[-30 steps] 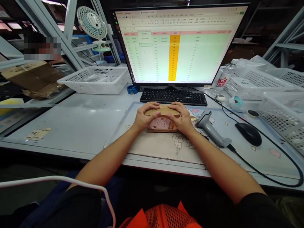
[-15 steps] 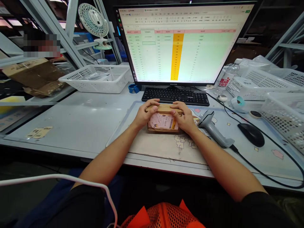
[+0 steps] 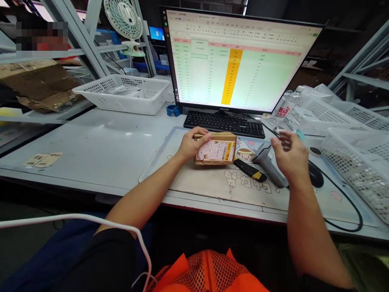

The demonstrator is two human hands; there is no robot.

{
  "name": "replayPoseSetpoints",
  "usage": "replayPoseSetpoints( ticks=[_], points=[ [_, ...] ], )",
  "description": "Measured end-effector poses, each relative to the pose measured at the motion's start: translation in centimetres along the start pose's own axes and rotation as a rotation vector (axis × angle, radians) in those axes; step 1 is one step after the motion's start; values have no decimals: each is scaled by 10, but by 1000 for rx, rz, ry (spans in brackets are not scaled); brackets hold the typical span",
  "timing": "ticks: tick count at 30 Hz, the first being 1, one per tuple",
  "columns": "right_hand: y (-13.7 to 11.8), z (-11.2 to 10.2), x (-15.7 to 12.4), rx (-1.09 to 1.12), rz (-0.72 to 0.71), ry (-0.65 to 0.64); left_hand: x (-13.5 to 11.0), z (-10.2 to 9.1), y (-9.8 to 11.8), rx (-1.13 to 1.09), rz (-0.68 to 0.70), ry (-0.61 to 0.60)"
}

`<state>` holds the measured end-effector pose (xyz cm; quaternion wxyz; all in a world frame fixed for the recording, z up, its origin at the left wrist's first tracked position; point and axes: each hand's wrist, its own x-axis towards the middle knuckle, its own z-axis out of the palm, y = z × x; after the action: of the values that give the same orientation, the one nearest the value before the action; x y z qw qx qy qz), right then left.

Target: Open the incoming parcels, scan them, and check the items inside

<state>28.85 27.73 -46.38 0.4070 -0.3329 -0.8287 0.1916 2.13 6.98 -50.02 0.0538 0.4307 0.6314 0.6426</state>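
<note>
Oblong brown cardboard box over the pale cartoon-printed mat, long axis left-right: we grasp its left end with our left hand; it lies left of our farther right hand, loosely bent, seemingly empty, near the grey plastic scanner.

In my left hand I hold one small brown cardboard box, slightly tilted, its pale-and-yellow label with barcode facing me.

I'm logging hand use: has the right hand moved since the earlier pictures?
Yes. The right hand has left the box and moved right, now beyond the right end of the keyboard.
</note>
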Motion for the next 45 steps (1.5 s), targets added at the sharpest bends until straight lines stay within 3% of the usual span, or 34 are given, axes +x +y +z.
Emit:
replayPoseSetpoints(
  ticks=[3, 6, 9, 11, 15, 18, 20, 24, 27, 32, 38, 41, 45],
  points=[
    [29, -16, -15, -409, 178, -241, -1, 2, 3, 3, 15, -8],
    [40, 2, -27, -611, 206, -454, -1, 3, 4, 16, 58, -14],
    [31, 24, -27, -707, 168, -490, -2, 4, 4, 23, 72, -14],
    [20, 24, -21, -727, 175, -471, -2, 4, 4, 26, 72, -9],
    [-14, -21, -19, -598, 73, -419, -2, 4, 5, 15, 62, -11],
    [-48, -67, -34, -307, -139, -560, -3, 4, 6, 19, 72, -24],
    [-70, -87, -49, -170, -245, -665, -3, 4, 5, 29, 92, -22],
    [-101, -94, -69, -126, -379, -748, -3, 4, 4, 50, 117, -21],
    [-106, -86, -73, -144, -425, -740, -4, 3, 5, 63, 115, -27],
    [-69, -65, -46, -225, -376, -608, -3, 2, 6, 58, 107, -37],
    [12, -7, 4, -593, -107, -376, -4, 2, 4, 46, 134, -41],
    [32, 13, 6, -663, 12, -369, -4, 1, 4, 31, 131, -62],
    [39, 17, 11, -629, 38, -457, -3, -4, 7, 44, 142, -98]
  ],
)
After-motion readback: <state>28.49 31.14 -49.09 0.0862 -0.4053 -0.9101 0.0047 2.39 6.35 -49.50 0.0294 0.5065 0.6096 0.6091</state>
